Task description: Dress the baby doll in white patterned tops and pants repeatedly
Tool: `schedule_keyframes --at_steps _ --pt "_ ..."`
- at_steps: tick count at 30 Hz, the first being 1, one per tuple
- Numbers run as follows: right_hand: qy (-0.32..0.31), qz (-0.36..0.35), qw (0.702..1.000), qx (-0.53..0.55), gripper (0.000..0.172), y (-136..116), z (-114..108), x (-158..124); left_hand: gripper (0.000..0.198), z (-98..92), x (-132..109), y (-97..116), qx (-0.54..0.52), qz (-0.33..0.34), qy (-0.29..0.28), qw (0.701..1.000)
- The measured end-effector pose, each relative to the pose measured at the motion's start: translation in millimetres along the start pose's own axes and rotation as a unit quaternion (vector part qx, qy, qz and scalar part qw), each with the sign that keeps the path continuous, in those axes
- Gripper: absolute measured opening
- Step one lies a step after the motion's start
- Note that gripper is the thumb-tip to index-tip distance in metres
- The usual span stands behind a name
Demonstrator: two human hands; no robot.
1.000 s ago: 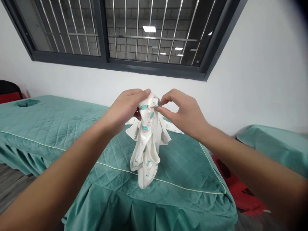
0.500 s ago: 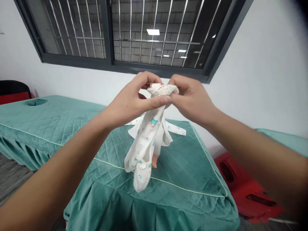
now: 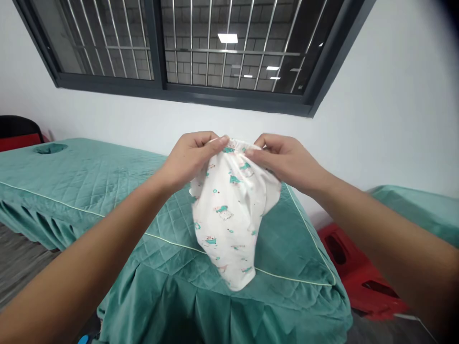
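Note:
Both of my hands hold up a small white baby garment (image 3: 229, 215) printed with little teal and pink figures. My left hand (image 3: 190, 157) pinches its gathered top edge on the left, and my right hand (image 3: 287, 160) pinches the same edge on the right. The cloth hangs spread out below my fingers, in the air above the near end of a teal quilted massage bed (image 3: 89, 186). Whatever lies on the bed behind the garment is hidden by it.
The bed has a face hole (image 3: 50, 148) at its far left end and a skirted cover. A second teal bed (image 3: 412, 210) stands at the right, with a red stool (image 3: 362, 282) between them. A barred window (image 3: 186, 48) is on the white wall.
The garment was bunched and hanging in a narrow twist; now its top edge is stretched between my hands and the cloth is spread wide. My hands have come down a little.

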State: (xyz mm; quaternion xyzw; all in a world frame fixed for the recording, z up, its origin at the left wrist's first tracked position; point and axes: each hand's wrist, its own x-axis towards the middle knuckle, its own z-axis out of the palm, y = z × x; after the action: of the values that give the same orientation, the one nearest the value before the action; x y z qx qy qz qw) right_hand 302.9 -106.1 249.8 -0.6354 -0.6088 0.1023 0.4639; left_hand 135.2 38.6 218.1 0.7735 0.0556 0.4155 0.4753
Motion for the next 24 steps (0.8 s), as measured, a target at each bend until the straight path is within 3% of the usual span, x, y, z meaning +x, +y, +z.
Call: schedule_keyframes --at_steps 3,5,8,11,13,14,17,21,22,24 --pt "-0.119 0.072 0.99 0.026 0.03 8 -6 -4 0.036 2.0 0 -7 -0.076 -0.039 0.002 0.996" --pt "-0.16 0.094 0.981 0.064 0.033 15 -6 -4 0.035 4.3 -1 -9 -0.114 -0.076 -0.018 0.99" --pt "-0.092 0.079 0.982 0.148 0.037 27 4 -1 0.037 7.1 -4 -13 -0.154 -0.135 -0.075 0.976" --pt "-0.006 0.071 0.972 0.223 0.04 39 24 -1 0.035 7.8 -7 -23 -0.14 -0.188 -0.221 0.947" --pt "0.007 0.09 0.961 0.26 0.04 48 38 -5 0.036 8.0 -9 -34 -0.109 -0.216 -0.302 0.922" --pt "0.004 0.103 0.957 0.271 0.039 53 44 -8 0.036 8.2 -10 -41 -0.107 -0.224 -0.311 0.917" --pt "-0.064 0.148 0.95 0.267 0.041 69 53 -20 0.036 11.3 -13 -60 -0.192 -0.232 -0.241 0.923" --pt "-0.234 0.193 0.92 0.246 0.048 86 55 -30 0.038 24.4 -16 -79 -0.295 -0.261 -0.169 0.903" --pt "-0.246 0.206 0.916 0.24 0.047 88 56 -30 0.038 28.7 -18 -83 -0.307 -0.27 -0.163 0.898" --pt "-0.2 0.228 0.919 0.251 0.044 90 60 -27 0.041 36.0 -20 -89 -0.332 -0.284 -0.155 0.886"
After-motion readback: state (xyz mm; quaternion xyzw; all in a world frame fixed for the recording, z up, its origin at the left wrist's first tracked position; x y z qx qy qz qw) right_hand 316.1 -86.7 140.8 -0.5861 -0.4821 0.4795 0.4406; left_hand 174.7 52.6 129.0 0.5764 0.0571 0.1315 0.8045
